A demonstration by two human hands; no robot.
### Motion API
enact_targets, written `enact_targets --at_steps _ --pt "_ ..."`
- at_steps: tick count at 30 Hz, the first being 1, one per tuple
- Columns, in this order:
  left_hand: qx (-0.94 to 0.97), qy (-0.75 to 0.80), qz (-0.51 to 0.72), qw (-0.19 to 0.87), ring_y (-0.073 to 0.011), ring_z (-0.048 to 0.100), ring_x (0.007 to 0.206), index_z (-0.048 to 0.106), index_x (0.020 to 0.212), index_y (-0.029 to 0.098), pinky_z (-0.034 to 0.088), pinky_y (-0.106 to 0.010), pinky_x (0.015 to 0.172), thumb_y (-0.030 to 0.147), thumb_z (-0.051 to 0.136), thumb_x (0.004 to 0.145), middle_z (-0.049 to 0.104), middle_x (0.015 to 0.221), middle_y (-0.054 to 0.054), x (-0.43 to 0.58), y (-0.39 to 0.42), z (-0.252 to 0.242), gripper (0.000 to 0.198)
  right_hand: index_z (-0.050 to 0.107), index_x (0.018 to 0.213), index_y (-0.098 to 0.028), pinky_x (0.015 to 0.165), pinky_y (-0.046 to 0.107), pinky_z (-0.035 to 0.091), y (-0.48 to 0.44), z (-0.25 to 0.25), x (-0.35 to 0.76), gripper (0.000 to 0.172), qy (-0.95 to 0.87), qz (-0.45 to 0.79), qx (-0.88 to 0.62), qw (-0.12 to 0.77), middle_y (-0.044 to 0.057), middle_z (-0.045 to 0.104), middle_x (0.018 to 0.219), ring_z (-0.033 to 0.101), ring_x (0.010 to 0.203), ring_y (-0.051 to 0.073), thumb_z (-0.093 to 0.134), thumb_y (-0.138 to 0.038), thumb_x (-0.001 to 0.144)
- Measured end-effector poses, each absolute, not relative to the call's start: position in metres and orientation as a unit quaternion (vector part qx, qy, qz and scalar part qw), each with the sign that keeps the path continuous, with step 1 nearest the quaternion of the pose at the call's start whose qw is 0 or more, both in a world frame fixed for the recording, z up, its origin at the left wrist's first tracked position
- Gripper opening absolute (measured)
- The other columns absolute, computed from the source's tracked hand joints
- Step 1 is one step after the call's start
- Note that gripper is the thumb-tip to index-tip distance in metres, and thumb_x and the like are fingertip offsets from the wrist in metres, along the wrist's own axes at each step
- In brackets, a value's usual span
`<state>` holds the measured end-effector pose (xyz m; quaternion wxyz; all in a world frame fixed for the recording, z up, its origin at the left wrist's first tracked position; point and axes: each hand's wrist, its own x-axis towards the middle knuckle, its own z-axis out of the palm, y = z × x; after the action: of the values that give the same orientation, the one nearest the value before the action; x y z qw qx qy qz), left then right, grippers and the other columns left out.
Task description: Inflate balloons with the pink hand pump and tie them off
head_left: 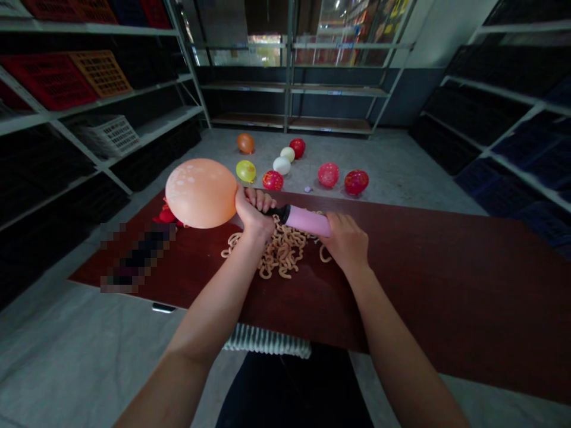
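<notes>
Two hands meet over a dark red table: the left hand curls its fingers around the hidden neck of a peach balloon, which bulges out just left of them, while the right hand wraps its fingers about one end of a pink pump. Curly tan pieces lie heaped beneath on the tabletop. Beyond, eight smaller balloons dot the grey floor before metal shelving.
</notes>
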<state>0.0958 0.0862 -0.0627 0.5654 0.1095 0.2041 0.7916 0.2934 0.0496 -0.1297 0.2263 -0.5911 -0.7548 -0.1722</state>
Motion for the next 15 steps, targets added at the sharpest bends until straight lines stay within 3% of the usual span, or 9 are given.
enact_targets --at_steps 6,15 --pt "0.080 0.195 0.797 0.565 -0.0075 0.018 0.032 0.020 0.053 0.020 0.022 -0.025 0.040 0.038 0.039 0.102 0.016 0.041 0.007 0.084 0.087 -0.057 0.056 0.060 0.119 -0.019 0.070 0.032 0.038 0.050 -0.129 0.298 0.032 -0.750 -0.230 -0.581 0.218 0.009 0.068 0.103 0.055 0.095 0.025 0.060 -0.028 0.088" --pt "0.050 0.168 0.802 0.571 -0.0068 0.018 0.033 0.023 0.054 0.019 0.022 -0.024 0.041 0.033 0.036 0.101 0.016 0.041 0.007 0.067 0.095 -0.058 0.051 0.060 0.119 -0.018 0.071 0.033 0.039 0.051 -0.124 0.321 0.033 -0.738 -0.282 -0.580 0.199 0.009 0.068 0.102 0.054 0.094 0.025 0.063 -0.028 0.087"
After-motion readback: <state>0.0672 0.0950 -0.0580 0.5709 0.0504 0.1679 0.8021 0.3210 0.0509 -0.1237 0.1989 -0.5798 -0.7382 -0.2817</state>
